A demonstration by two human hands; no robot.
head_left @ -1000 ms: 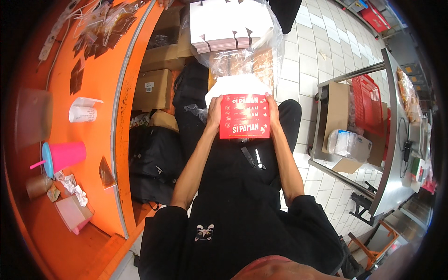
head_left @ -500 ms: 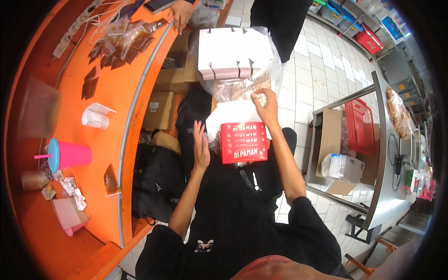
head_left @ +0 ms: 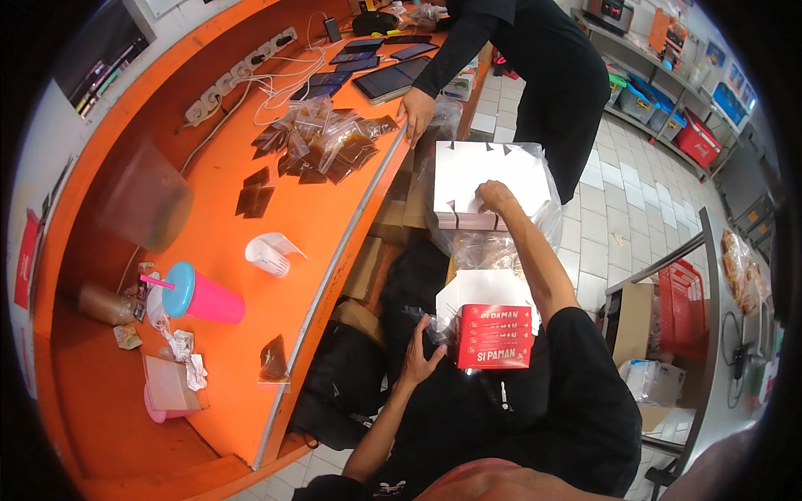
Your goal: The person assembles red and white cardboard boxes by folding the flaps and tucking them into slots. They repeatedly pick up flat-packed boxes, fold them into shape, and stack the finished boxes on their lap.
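A stack of red printed cardboard food boxes (head_left: pixel 493 336) rests at my lap, a white flap (head_left: pixel 484 288) spreading out behind it. Beside its left side, my left hand (head_left: pixel 422 357) is open, thumb apart from the fingers. Farther off, my right hand (head_left: pixel 499 199) lies on top of a pile of flat white box blanks (head_left: pixel 461 167) with dark notches. Its fingers are curled in against the top sheet, and whether they pinch it is hidden. Clear plastic wrap (head_left: pixel 547 213) surrounds the pile, and more wrapped brownish material (head_left: pixel 487 253) sits just in front of it.
On the orange counter (head_left: pixel 221 367) at left are sauce sachets (head_left: pixel 322 146), a pink tumbler (head_left: pixel 209 296), a curled paper label (head_left: pixel 274 254) and several phones. A co-worker's hand (head_left: pixel 416 113) grips the counter edge. To the right stands a metal table (head_left: pixel 710 334) with a red crate (head_left: pixel 683 296) beneath.
My right hand has moved from the white flap forward onto the pile of white blanks. The left hand stays beside the red boxes. The view has shifted, showing more of the counter and co-worker.
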